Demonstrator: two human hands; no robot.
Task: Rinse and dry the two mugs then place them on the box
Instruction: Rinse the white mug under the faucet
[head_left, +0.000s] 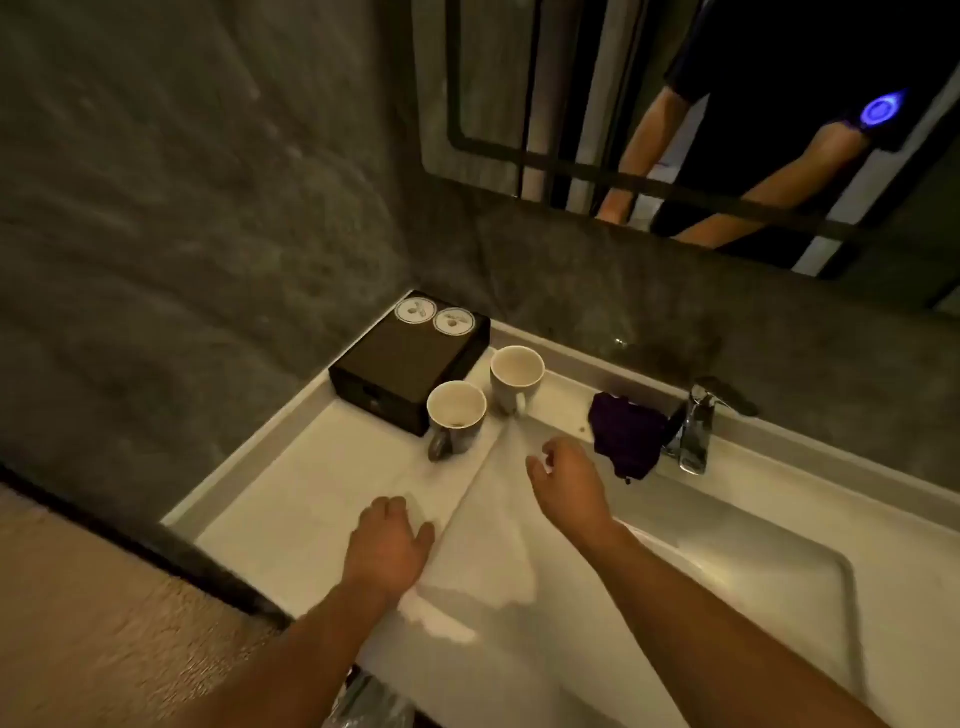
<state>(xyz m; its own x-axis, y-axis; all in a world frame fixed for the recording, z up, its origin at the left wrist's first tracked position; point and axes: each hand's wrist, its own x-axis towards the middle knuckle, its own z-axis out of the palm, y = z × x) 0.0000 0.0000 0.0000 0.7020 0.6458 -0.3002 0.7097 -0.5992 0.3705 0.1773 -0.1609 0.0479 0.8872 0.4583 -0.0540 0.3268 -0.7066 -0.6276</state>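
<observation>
Head view. Both forearms reach in from the bottom edge toward frame centre, over a white counter (291, 499).

Left hand (389, 540): palm down, flat on the counter at lower centre, fingers together and laid forward, thumb out to the right. It presses the left edge of a white towel (488, 540) spread across the counter and the sink (753, 561) rim. Nothing held.

Right hand (569, 480): raised just above the towel at centre, wrist bent, fingers curled loosely inward, thumb and forefinger near each other. Cannot tell whether they pinch the cloth; blur there.

Mugs: near mug (456, 415) stands upright on the counter above the left hand, handle toward the camera, dark residue inside at the bottom. Far mug (517, 376) upright, up and right of the first, close beside it. Both well apart from either hand's fingers; the towel's far corner runs up to just beside them.

Box (410, 364): dark, left of centre, in the counter's back corner, touching or just beside the near mug. Two round coasters (434, 314) on its far end.

Purple cloth (626, 436) right of centre, beside the tap (696, 426).

Mirror (727, 130), upper right.
</observation>
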